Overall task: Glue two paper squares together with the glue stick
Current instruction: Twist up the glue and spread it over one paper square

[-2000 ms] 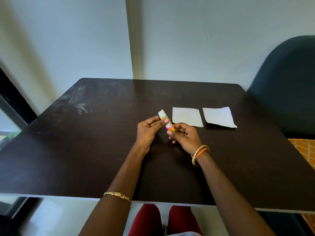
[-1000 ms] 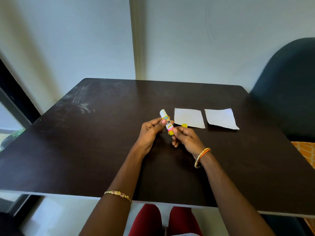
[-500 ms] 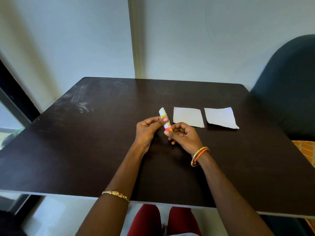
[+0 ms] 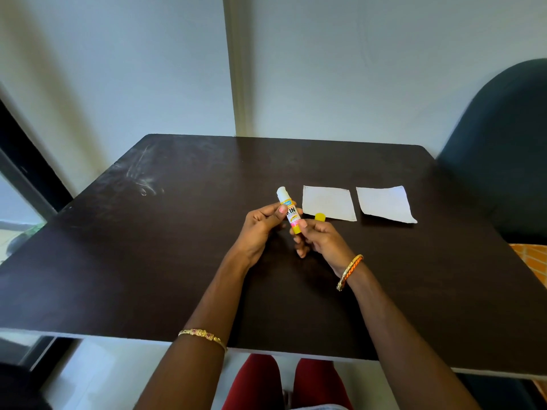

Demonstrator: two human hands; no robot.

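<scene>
I hold a yellow glue stick [image 4: 289, 210] upright over the dark table [image 4: 148, 261], its white glue tip bare at the top. My left hand [image 4: 260, 229] pinches the tube's body. My right hand [image 4: 318, 238] grips its yellow base with the fingertips. A small yellow cap [image 4: 320, 216] lies on the table just behind my right hand, at the front edge of the nearer white paper square [image 4: 328, 202]. A second white paper square [image 4: 384, 204] lies flat to the right of it, a small gap apart.
A dark upholstered chair [image 4: 503, 143] stands at the table's right side. The wall runs along the far table edge. My red-clad knees [image 4: 284, 383] show under the near edge. Scuff marks [image 4: 142, 182] mark the table's far left.
The tube has been turned between my fingers while staying in place. My right fingers shifted down to the yellow base, and the yellow cap behind them shows again.
</scene>
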